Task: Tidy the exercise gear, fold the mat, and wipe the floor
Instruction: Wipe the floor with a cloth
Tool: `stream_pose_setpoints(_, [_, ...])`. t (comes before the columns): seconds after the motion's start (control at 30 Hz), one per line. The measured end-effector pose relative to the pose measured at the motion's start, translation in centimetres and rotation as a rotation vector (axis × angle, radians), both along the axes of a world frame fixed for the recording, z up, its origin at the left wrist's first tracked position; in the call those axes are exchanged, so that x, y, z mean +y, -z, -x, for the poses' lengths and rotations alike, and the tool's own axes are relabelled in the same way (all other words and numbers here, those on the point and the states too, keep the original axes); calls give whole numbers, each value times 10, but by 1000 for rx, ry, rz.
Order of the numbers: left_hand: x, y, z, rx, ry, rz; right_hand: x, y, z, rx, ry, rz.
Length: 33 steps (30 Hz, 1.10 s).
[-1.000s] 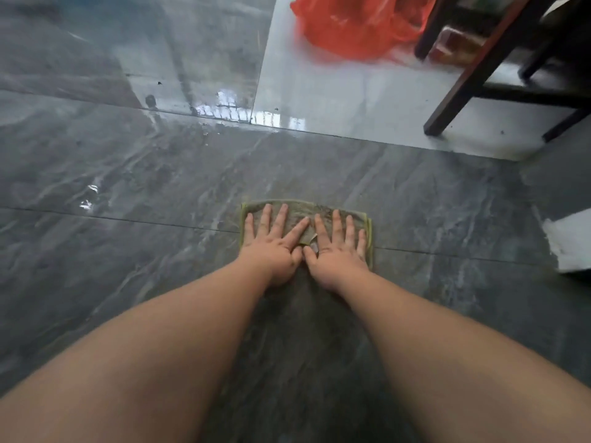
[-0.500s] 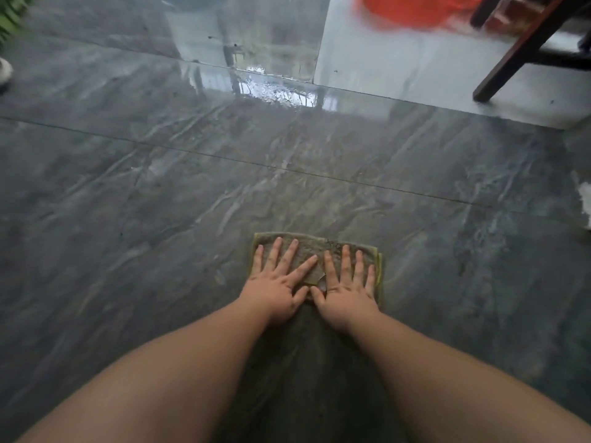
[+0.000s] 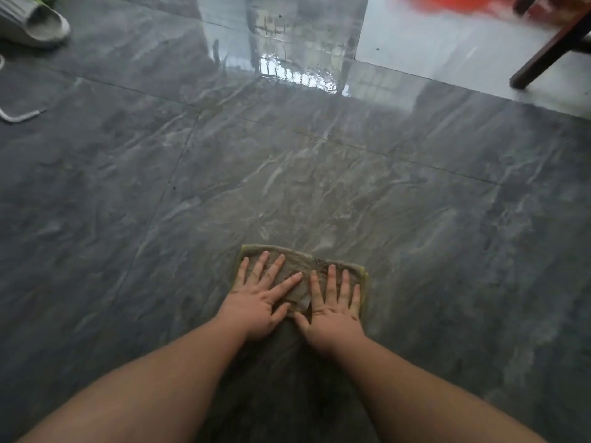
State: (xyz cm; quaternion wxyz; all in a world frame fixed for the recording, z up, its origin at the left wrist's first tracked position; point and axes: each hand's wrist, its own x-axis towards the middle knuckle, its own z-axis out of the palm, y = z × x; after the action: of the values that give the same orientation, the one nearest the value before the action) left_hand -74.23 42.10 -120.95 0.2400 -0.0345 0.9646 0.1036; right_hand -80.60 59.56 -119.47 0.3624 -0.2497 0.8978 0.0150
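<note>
A folded olive-green cloth lies flat on the dark grey marbled floor tiles. My left hand presses on its left half with fingers spread and straight. My right hand presses on its right half the same way, thumbs nearly meeting in the middle. Both forearms reach forward from the bottom of the view. The floor ahead of the cloth shines wet.
A grey slipper sits at the far left top, with a white cord end below it. A dark wooden furniture leg stands at the top right on a paler tile, beside a red plastic bag.
Both hands and the cloth have slid back toward me across the tiles. The bag and furniture leg have shifted up and right in view, and a slipper has come into view at left.
</note>
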Motion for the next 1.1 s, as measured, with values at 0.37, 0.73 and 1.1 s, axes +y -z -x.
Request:
stream_pose_setpoints(0.37, [-5, -4, -50, 0, -18, 0, 2, -5, -41, 95, 34, 95])
stream_pose_setpoints(0.73, [-7, 10, -45, 48, -4, 42, 2, 24, -45, 222, 68, 106])
stream_pose_setpoints(1.1, [-74, 8, 67, 1, -33, 36, -60, 26, 61, 156, 17, 115])
